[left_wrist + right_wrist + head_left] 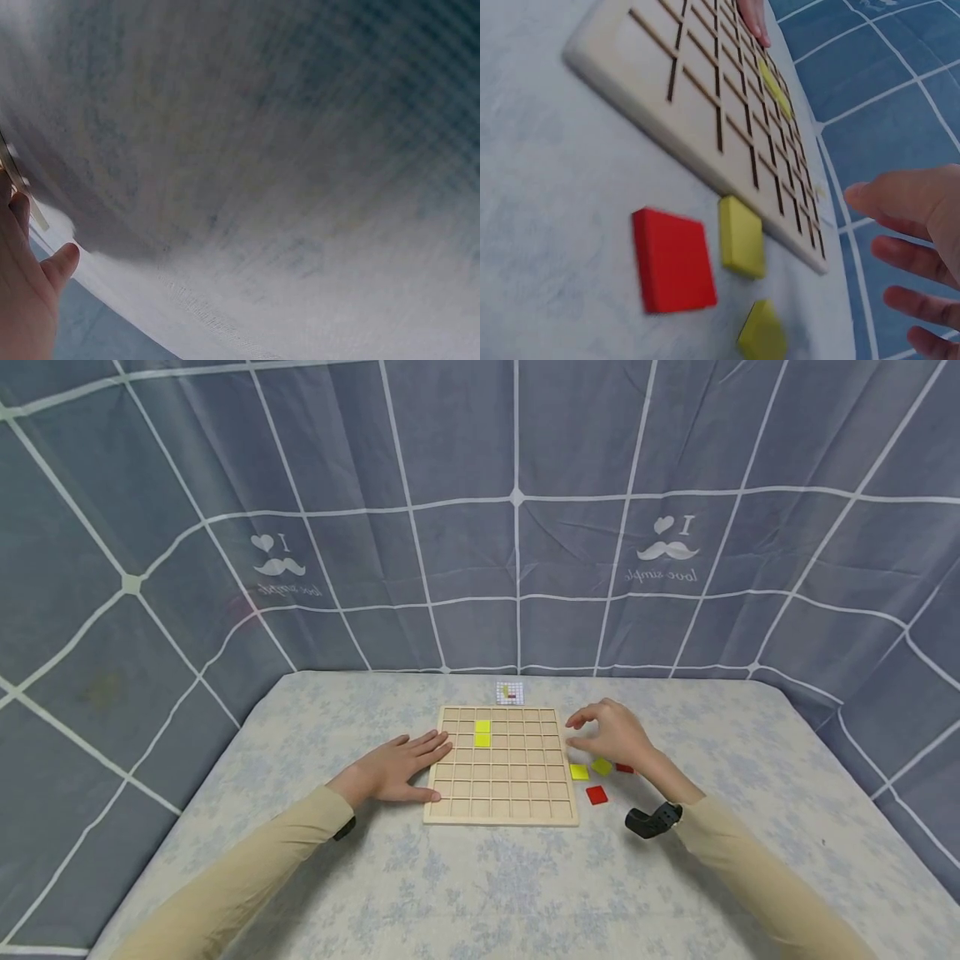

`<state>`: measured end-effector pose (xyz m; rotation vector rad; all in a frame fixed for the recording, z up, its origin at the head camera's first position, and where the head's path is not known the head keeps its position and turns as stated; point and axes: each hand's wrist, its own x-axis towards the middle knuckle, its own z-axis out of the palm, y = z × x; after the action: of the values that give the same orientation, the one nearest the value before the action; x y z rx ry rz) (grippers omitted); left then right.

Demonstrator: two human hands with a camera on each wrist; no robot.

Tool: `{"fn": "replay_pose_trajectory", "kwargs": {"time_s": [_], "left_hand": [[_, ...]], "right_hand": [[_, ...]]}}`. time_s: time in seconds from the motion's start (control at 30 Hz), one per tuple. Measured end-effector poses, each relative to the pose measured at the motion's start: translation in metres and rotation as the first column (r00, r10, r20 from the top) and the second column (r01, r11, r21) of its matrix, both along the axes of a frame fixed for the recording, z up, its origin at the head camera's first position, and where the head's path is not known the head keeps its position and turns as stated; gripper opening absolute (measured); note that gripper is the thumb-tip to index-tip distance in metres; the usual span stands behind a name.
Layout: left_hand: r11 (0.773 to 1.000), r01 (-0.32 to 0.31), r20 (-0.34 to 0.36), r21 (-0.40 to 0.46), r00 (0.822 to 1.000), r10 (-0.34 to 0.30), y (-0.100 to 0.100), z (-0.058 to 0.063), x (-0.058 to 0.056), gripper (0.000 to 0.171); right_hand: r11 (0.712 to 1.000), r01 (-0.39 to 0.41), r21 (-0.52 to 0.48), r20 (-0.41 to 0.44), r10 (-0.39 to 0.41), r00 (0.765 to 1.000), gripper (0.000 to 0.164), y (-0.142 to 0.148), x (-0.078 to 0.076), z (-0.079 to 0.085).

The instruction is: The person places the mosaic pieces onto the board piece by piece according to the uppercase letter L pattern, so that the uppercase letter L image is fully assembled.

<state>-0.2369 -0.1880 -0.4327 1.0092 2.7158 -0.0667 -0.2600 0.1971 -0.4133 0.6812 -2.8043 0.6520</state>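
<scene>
A wooden grid board [502,789] lies on the table, with two yellow square tiles [482,733] set in neighbouring cells near its top. My left hand [393,768] rests flat at the board's left edge, fingers spread and the fingertips on its rim. Just off the right edge hovers my right hand [615,735], its thumb and fingers apart and bent, holding nothing. Below it lie a yellow tile [742,236], a second yellow tile [602,767], a red tile [675,261] and another red tile [625,768], partly covered by the hand.
A small printed card [510,693] with a coloured grid pattern lies behind the board. The table has a pale floral cloth [480,893]. A grey-blue curtain [465,560] with white lines hangs behind and at both sides.
</scene>
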Motion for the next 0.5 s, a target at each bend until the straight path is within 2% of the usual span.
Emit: {"fn": "replay_pose_trajectory", "kwargs": {"time_s": [0.5], "left_hand": [[1.000,0.010,-0.001,0.015,1.000,-0.010,0.001,0.003,0.002,0.087]], "right_hand": [[0.999,-0.041,-0.019,-0.036,0.041,0.999,0.025,0.032,0.019,-0.033]]}}
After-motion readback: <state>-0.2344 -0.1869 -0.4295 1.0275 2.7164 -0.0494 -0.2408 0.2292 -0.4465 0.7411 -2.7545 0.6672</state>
